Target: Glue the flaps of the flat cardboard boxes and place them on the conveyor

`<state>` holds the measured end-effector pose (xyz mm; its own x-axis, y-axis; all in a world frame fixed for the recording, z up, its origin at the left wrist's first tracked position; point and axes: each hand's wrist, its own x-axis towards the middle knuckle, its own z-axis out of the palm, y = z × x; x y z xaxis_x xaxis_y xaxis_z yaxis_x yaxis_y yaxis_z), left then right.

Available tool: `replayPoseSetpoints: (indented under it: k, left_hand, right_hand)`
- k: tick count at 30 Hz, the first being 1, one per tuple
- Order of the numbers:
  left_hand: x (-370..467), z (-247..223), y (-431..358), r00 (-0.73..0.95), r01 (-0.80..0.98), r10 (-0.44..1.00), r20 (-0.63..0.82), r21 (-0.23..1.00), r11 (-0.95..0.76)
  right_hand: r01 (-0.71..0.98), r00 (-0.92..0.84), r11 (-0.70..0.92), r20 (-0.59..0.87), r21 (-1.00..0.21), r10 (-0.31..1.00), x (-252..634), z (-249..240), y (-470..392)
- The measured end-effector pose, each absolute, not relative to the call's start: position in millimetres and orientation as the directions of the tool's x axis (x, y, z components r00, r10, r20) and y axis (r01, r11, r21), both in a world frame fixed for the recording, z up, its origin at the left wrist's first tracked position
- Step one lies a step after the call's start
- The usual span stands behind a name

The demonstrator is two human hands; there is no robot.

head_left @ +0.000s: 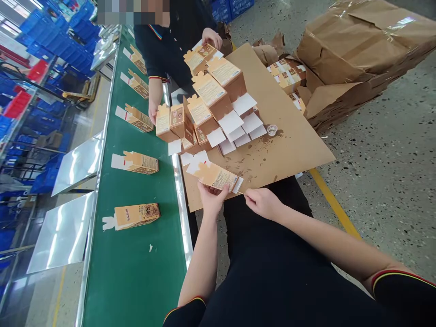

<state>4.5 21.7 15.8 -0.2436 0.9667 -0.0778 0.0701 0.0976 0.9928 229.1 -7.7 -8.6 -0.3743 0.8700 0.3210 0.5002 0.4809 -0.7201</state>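
Observation:
A tan printed carton (pixel 218 176) with white flaps lies tilted in my left hand (pixel 213 196), whose fingers and thumb are closed around its lower side. My right hand (pixel 264 204) is closed in a pinch at the carton's right end. A thin tan strip shows between its fingertips and the carton; it looks like an end flap seen edge-on. Just beyond, several standing cartons (pixel 209 91) with open white flaps are grouped on a brown cardboard sheet (pixel 289 150).
Spaced cartons (pixel 136 215) lie along a green conveyor belt (pixel 129 272) at left. Across from me, a co-worker's hands (pixel 211 38) touch cartons. A small clear cup (pixel 271 130) sits by dark wet-looking spots. Large brown paper-wrapped bundles (pixel 361 45) stand at right on the floor.

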Motion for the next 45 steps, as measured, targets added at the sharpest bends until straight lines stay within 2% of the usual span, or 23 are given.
replayPoseSetpoints:
  k: [8,13,19,23,26,29,31,35,36,37,39,41,43,45]
  left_hand:
    - [22,15,7,-0.271,0.222,0.963,0.016,0.974,0.046]
    - [24,16,2,-0.271,0.261,0.963,0.01,0.963,0.063]
    - [35,6,2,-0.31,0.328,0.95,0.036,0.942,0.071]
    - [35,3,4,-0.334,0.292,0.943,0.009,0.952,0.095]
    - [-1,14,-4,-0.489,0.261,0.867,0.093,0.964,0.043]
    - [-69,30,-27,-0.708,0.313,0.671,0.22,0.949,0.019]
    - [-117,36,-46,-0.787,0.351,0.555,0.268,0.935,0.046]
    - [-176,27,-83,-0.845,0.289,0.52,0.121,0.923,0.254]
    - [-181,23,-91,-0.856,0.307,0.501,0.123,0.902,0.302]
    - [-183,20,-98,-0.871,0.356,0.458,0.177,0.87,0.341]
    - [-179,17,-109,-0.85,0.52,0.324,0.415,0.756,0.396]
    - [-169,19,-109,-0.715,0.692,0.242,0.656,0.616,0.376]
    - [-154,27,-88,-0.59,0.807,0.292,0.753,0.562,0.183]
    - [-136,37,-42,-0.57,0.751,0.43,0.7,0.656,-0.072]
  right_hand:
    - [0.408,-0.238,0.335,0.255,-0.849,0.937,260,0,-39]
    - [0.396,-0.174,0.258,0.203,-0.881,0.963,272,3,-48]
    - [0.343,-0.168,0.244,0.196,-0.907,0.966,270,3,-55]
    - [0.355,-0.175,0.235,0.182,-0.905,0.967,273,3,-55]
    - [0.384,-0.128,0.209,0.173,-0.899,0.977,282,5,-55]
    - [0.4,-0.097,0.205,0.182,-0.893,0.979,291,7,-53]
    - [0.389,-0.096,0.21,0.187,-0.897,0.978,292,9,-50]
    - [0.345,-0.128,0.223,0.19,-0.912,0.974,287,13,-40]
    - [0.338,-0.134,0.23,0.195,-0.913,0.972,286,14,-37]
    - [0.334,-0.134,0.235,0.201,-0.913,0.97,285,15,-35]
    - [0.337,-0.123,0.235,0.205,-0.912,0.971,286,16,-33]
    - [0.351,-0.109,0.221,0.194,-0.91,0.975,289,17,-32]
    - [0.364,-0.097,0.206,0.183,-0.908,0.978,292,18,-31]
    - [0.369,-0.089,0.202,0.182,-0.907,0.979,292,20,-29]
